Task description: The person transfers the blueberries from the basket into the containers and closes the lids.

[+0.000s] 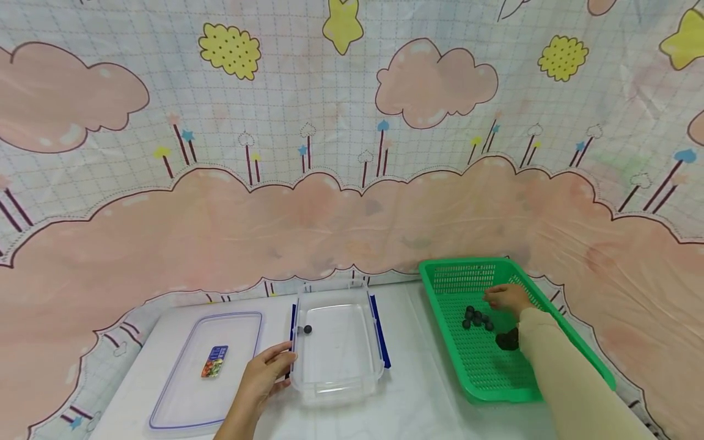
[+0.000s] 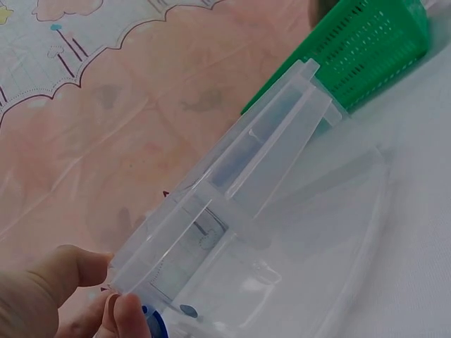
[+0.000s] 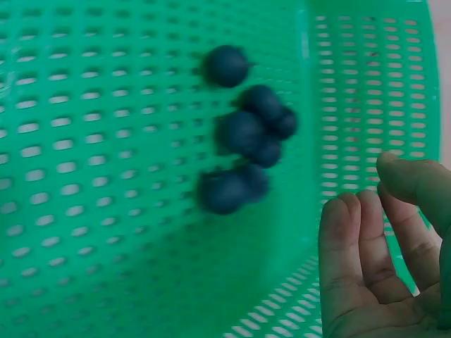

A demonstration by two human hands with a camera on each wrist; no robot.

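My left hand point(image 1: 267, 371) grips the left side wall of a clear plastic box point(image 1: 335, 386), thumb on one face and fingers on the other, as the left wrist view shows. A single dark blueberry point(image 1: 307, 329) lies inside the box near that wall. Over the green basket point(image 1: 448, 342) on the right, my right hand point(image 1: 507, 297) hovers with loosely bent fingers, nothing visible between them. Several blueberries point(image 3: 239, 132) sit in a loose cluster on the basket floor, to the left of that hand in the head view.
A clear lid point(image 1: 181, 391) with a blue-violet rim and a colourful label point(image 1: 214, 362) lies left of the box. Blue clasp flaps point(image 1: 381, 333) stick out along the box's sides. A dark lump point(image 1: 507, 340) shows beside the right sleeve. Patterned cloth point(image 1: 352, 226) hangs behind the white table.
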